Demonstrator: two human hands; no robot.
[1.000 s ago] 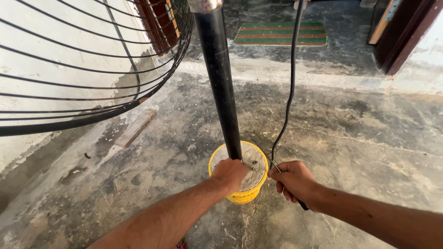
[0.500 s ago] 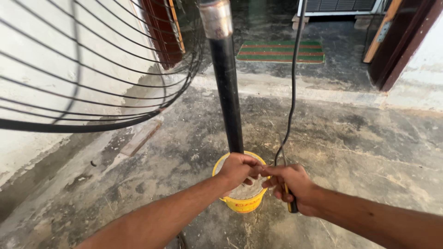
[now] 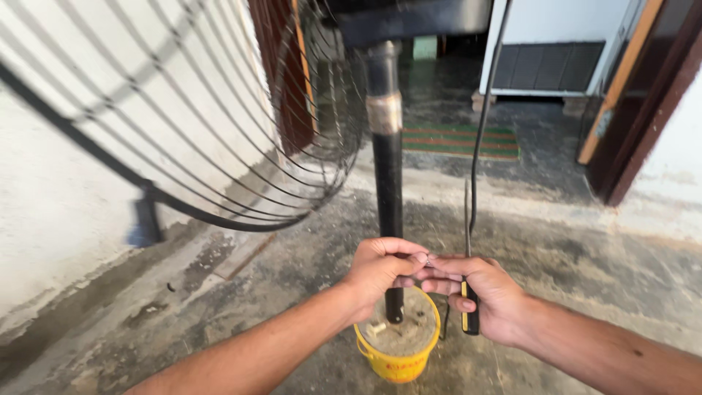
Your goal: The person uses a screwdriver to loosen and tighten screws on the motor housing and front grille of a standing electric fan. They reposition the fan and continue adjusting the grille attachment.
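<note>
A standing fan's black pole (image 3: pixel 387 183) rises out of a yellow bucket (image 3: pixel 398 358) filled with hardened cement. Its wire grille (image 3: pixel 183 110) fills the upper left. My left hand (image 3: pixel 380 271) is closed in front of the pole, fingertips pinching a small metal piece against my right hand's fingers. My right hand (image 3: pixel 479 296) grips a screwdriver (image 3: pixel 468 256) with a black and yellow handle, its shaft pointing up. A black cable (image 3: pixel 482 117) hangs down just behind the screwdriver.
Rough concrete floor lies all around. A whitewashed wall (image 3: pixel 58 205) runs along the left. A striped doormat (image 3: pixel 461 143) lies beyond a step, with a dark wooden door frame (image 3: pixel 643 124) on the right and a white cabinet (image 3: pixel 556 51) behind.
My head has tilted up, showing more of the fan. Both hands rose from the bucket rim and came together in front of the pole; the screwdriver now points upward.
</note>
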